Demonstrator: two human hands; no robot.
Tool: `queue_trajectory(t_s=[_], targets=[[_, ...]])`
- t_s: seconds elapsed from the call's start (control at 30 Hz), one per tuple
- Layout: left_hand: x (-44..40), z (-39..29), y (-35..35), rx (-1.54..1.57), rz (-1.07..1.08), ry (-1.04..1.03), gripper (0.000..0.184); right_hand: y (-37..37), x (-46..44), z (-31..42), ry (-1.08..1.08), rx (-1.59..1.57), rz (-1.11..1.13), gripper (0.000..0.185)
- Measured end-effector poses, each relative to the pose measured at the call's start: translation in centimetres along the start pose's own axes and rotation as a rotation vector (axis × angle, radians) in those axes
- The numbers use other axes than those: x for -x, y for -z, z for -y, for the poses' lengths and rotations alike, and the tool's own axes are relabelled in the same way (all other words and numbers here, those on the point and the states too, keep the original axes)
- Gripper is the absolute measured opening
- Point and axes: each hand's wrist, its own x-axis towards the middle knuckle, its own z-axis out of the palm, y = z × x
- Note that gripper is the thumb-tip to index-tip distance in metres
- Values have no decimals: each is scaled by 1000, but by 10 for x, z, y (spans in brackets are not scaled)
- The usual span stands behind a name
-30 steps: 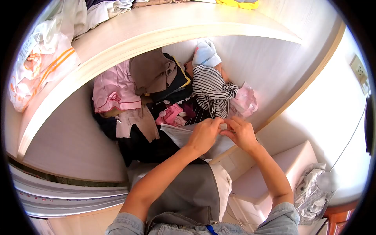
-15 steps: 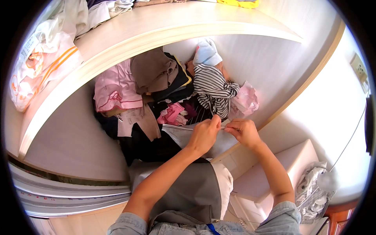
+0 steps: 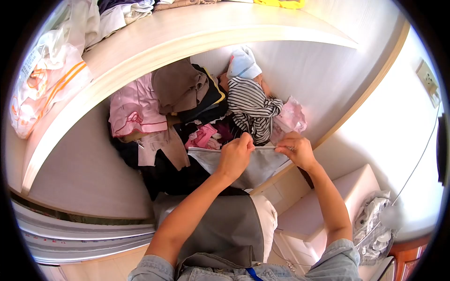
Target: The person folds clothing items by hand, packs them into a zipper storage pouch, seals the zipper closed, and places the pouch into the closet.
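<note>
A light grey cloth (image 3: 263, 165) with a pale, narrow top edge lies at the front of the cupboard's lower compartment. My left hand (image 3: 235, 157) is closed, pinching that edge near its middle. Toward the right end, my right hand (image 3: 297, 151) pinches the same edge between thumb and fingers. Between the two hands the edge runs straight and looks taut. Just behind it are a black-and-white striped garment (image 3: 251, 105), a pink crumpled cloth (image 3: 202, 136) and a pale pink plastic bag (image 3: 291, 117).
Folded brown clothes (image 3: 178, 86) and a pink garment (image 3: 138, 107) are piled at the left. A wooden shelf (image 3: 197, 35) overhangs the compartment. A clear bag with orange stripes (image 3: 51, 89) hangs over its left end. An open pale drawer or box (image 3: 323, 206) stands at right.
My hands have moved apart along the grey cloth's edge, the left leftward and the right slightly rightward. More of the straight edge shows between them. The view has shifted slightly.
</note>
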Motion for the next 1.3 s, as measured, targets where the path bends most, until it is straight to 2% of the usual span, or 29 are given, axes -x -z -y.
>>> queue_trajectory(t_s=[0.13,0.2,0.43,0.5,0.53,0.6,0.63,0.7,0.73,0.77,0.8,0.83,0.87,0.9,0.93,0.97,1.0,1.03,1.07,1.1,1.17,1.2,1.23,1.27,1.3], targets=[[1,4,4,0,-24,8,22,-2,1,-4,-8,-69,-20,15],[2,6,4,1,-39,3,22,2,1,-3,-99,-167,-11,15],[2,8,7,1,-37,22,22,6,0,2,-121,-141,35,17],[2,7,9,-7,-36,30,22,6,0,1,-298,-145,111,23],[3,7,10,-28,-30,5,20,7,-3,4,-294,-144,112,23],[3,3,9,-50,-25,-19,17,5,-11,21,194,176,-51,32],[3,-1,7,-68,-7,-65,18,-1,-13,31,194,176,-52,32],[2,-6,-1,-82,19,-114,19,-15,-8,51,312,518,-12,34],[2,-8,-6,-82,42,-159,19,-21,-4,49,199,440,137,22],[3,-9,-8,-82,66,-205,18,-21,-1,47,191,439,134,22],[6,-8,-9,-82,189,-114,29,-18,1,48,9,413,273,18],[5,-7,-8,-80,198,-120,29,-15,1,51,-175,383,410,15],[3,-5,-4,-157,136,-127,37,-16,1,49,-185,385,404,15],[2,-2,1,-232,73,-133,45,-18,2,45,-227,372,322,14],[2,-1,13,-287,178,13,61,-21,3,40,-267,361,240,15],[7,13,21,-366,119,-14,63,-21,3,29,-275,366,234,15],[13,28,30,-446,60,-42,64,-21,3,12,-392,300,158,16],[15,33,43,-505,27,29,69,-22,2,-6,-507,230,79,19],[21,37,49,-553,-145,46,71,-23,0,-28,-589,136,11,20],[29,39,49,-559,-143,39,71,-25,-3,-53,-667,39,-57,22],[48,45,45,-433,-299,230,75,-24,-12,-106,-851,-56,-222,25],[61,48,42,-308,-148,319,72,-20,-14,-131,-907,51,-287,24],[73,62,37,-312,16,303,72,-18,-15,-146,-966,160,-352,25],[84,76,29,-258,102,310,72,-15,-18,-148,-970,157,-363,25],[90,84,22,-201,185,316,72,-9,-23,-147,-1050,286,-299,29]])
